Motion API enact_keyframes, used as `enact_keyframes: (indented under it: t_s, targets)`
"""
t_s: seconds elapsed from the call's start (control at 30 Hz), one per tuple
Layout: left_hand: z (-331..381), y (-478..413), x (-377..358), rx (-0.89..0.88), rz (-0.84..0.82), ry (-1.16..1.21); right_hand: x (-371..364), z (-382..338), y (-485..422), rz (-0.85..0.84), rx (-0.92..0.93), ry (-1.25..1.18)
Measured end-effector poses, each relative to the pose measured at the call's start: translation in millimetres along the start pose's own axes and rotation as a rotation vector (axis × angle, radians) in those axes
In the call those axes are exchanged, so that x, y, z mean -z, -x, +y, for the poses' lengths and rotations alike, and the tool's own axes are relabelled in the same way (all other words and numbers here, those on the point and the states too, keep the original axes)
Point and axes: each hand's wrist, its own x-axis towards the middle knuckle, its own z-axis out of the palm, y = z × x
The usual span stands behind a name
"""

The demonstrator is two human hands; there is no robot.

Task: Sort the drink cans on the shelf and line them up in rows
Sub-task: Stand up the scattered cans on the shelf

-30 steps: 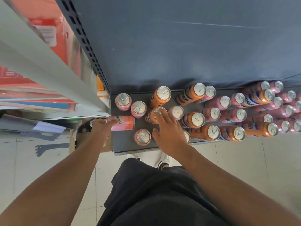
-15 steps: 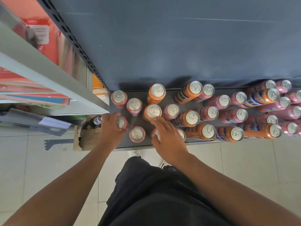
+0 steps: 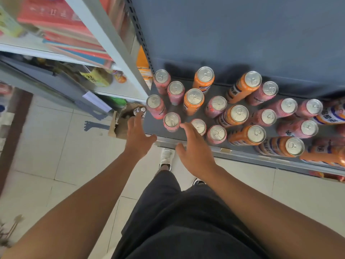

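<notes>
Pink and orange drink cans stand mixed on the dark grey shelf [image 3: 188, 136]. At the shelf's left end stand several pink cans, among them one at the left edge [image 3: 155, 106] and one near the front [image 3: 171, 122]. An orange can [image 3: 194, 100] stands just behind them, and another orange can [image 3: 204, 79] at the back. My left hand [image 3: 139, 136] hovers open off the shelf's left front corner, holding nothing. My right hand [image 3: 195, 146] is open over the front edge, its fingertips beside a pink can [image 3: 199, 126] and partly hiding it.
A cardboard box [image 3: 121, 124] with a bottle in it sits on the tiled floor left of the shelf. A white neighbouring shelf unit [image 3: 110, 42] with packaged goods rises at the left. More cans crowd the shelf's right side [image 3: 295, 146]. My feet stand below the shelf edge.
My left hand has let go of the pink can at the left edge, which now stands upright, and drawn back. My right hand has pulled back towards the front edge.
</notes>
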Motion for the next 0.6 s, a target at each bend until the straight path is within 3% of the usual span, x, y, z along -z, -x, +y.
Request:
enact_keyframes:
  t_s: [0.23, 0.4, 0.6]
  targets:
    - [-29.0, 14.0, -13.0, 0.03, -0.121, 0.15, -33.7, -5.6, 3.7, 0.02, -0.169, -0.083]
    - [-39.7, -15.6, -5.7, -0.006, -0.197, 0.223, -72.2, -10.1, -6.0, 0.117, -0.365, -0.296]
    - [-30.1, -63.8, -6.9, 0.026, -0.256, 0.378, -104.5, 1.5, -35.2, 0.117, -0.526, -0.325]
